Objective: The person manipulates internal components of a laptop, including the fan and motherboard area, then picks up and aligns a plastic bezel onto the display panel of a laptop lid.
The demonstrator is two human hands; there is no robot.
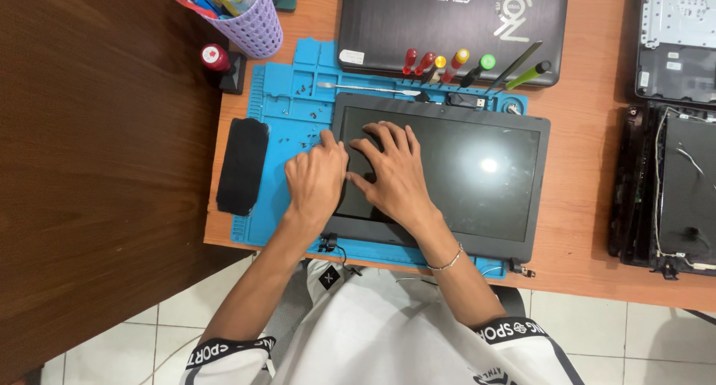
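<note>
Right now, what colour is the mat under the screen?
Blue; the mat shows best in the head view.

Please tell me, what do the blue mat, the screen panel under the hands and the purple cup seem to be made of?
The blue mat looks like soft matte silicone or rubber, with moulded compartments. The screen panel seems to have a dark matte plastic frame around a glossy face, which reflects a lamp. Both hands press near its left edge. The purple cup appears to be perforated plastic.
</note>
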